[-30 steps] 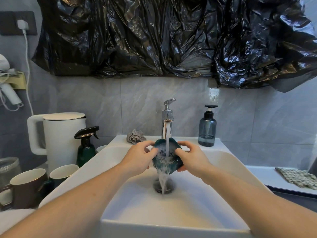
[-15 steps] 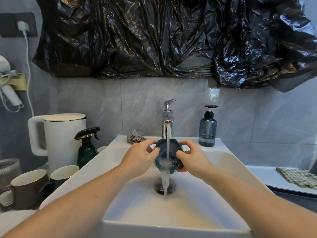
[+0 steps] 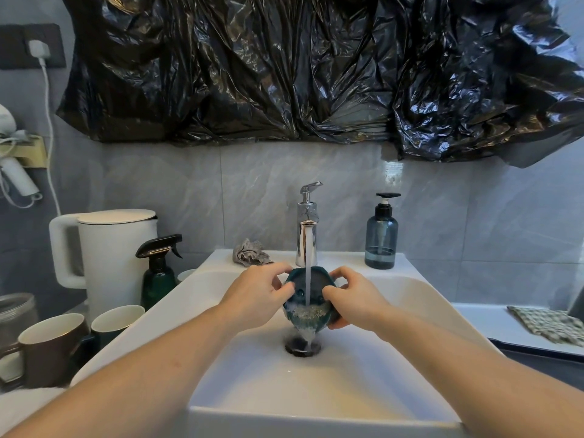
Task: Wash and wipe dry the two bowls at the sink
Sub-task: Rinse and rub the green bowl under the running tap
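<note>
A dark green ceramic bowl (image 3: 311, 300) sits between both hands over the white rectangular sink (image 3: 316, 384), under the chrome faucet (image 3: 306, 235). A translucent blue pump bottle (image 3: 381, 238) stands right of the faucet, a crumpled grey cloth (image 3: 251, 252) left.

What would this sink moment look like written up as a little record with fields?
place: white sink
water: running from the tap onto the bowl
bowl: dark green bowl, tilted over the drain
left hand: grip on the bowl's left edge
right hand: grip on the bowl's right edge
second bowl: cannot tell where
nearby: soap bottle, crumpled cloth
</note>
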Demonstrator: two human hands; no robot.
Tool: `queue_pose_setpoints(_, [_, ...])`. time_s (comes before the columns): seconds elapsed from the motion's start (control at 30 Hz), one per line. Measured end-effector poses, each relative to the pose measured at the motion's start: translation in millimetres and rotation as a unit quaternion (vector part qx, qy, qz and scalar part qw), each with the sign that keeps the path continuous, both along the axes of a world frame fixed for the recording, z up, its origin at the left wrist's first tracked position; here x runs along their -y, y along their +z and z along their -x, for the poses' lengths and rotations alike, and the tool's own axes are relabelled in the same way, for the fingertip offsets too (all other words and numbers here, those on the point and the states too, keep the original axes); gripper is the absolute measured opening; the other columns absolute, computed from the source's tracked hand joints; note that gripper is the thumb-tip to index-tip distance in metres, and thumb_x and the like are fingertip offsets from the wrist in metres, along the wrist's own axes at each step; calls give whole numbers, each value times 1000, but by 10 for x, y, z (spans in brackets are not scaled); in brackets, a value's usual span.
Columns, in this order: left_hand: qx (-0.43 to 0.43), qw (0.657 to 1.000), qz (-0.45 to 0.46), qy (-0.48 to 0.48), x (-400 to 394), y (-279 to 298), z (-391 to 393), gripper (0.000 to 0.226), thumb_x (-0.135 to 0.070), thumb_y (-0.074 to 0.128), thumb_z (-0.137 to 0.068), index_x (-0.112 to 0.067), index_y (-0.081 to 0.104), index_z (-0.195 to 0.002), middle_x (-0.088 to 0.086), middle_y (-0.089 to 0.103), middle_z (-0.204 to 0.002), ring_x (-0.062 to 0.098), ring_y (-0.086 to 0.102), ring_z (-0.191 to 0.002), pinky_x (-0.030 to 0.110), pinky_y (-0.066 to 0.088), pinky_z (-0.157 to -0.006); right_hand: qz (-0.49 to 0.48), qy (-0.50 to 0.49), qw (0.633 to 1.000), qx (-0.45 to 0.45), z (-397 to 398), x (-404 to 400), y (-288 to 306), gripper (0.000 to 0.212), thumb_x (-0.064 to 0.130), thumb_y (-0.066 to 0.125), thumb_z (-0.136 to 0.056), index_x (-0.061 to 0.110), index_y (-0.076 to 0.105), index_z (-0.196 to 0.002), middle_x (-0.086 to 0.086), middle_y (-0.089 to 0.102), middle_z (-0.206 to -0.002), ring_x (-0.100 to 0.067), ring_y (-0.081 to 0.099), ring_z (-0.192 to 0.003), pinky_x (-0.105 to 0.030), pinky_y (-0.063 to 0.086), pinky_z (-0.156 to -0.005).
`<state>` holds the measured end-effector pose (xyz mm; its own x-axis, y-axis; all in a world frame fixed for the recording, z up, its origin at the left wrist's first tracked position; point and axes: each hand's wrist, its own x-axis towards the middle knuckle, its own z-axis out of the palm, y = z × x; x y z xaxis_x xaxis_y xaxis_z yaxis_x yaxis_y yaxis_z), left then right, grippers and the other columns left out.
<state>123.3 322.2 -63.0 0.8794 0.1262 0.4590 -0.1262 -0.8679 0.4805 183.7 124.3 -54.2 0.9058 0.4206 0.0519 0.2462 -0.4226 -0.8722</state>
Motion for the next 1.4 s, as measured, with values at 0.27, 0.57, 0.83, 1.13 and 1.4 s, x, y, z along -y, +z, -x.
queue_pose_setpoints(0.27, [-23, 1000, -10, 4, 6, 11, 4, 21, -37, 59, -100, -36, 75, -114, -9, 75, -88, 14, 66, -84, 39, 57, -78, 37, 0, 999, -27, 45, 1, 26, 22, 23, 53, -103, 21, 50, -124, -14, 67, -117, -25, 76, -76, -30, 64, -62])
queue_pose_setpoints(0.57, [-67, 998, -23, 3, -17, -29, -6, 26, -35, 53, -91, -30, 62, -67, -5, 69, -64, 20, 62, -67, 44, 54, -70, 92, 14, 995, -45, 33, -5, 19, 23, 27, 46, -104, 13, 56, -120, -12, 67, -104, -26, 72, -61, -27, 61, -57])
queue_pose_setpoints(0.83, [-82, 996, -31, 7, -8, -18, -8, 27, -33, 55, -94, -21, 66, -72, -4, 70, -65, 18, 67, -70, 44, 56, -71, 105, 16, 993, -52, 8, 4, -1, 24, 30, 45, -104, 12, 59, -108, -12, 69, -97, -29, 73, -59, -27, 60, -58])
queue_pose_setpoints(1.13, [-75, 997, -10, 14, -11, -31, -25, 31, -32, 57, -99, -22, 65, -71, -3, 68, -62, 9, 57, -56, 34, 49, -63, 99, 14, 994, -47, -22, -14, -11, 32, 37, 43, -107, 12, 61, -114, -14, 73, -103, -22, 71, -55, -24, 56, -52])
queue_pose_setpoints(1.4, [-57, 998, 21, 14, -14, -14, -24, 41, -41, 47, -103, -16, 67, -77, 1, 66, -68, 10, 53, -57, 44, 52, -59, 84, -5, 996, -29, -57, -18, -25, 43, 43, 39, -107, 7, 63, -115, -16, 76, -97, -20, 69, -49, -23, 54, -49])
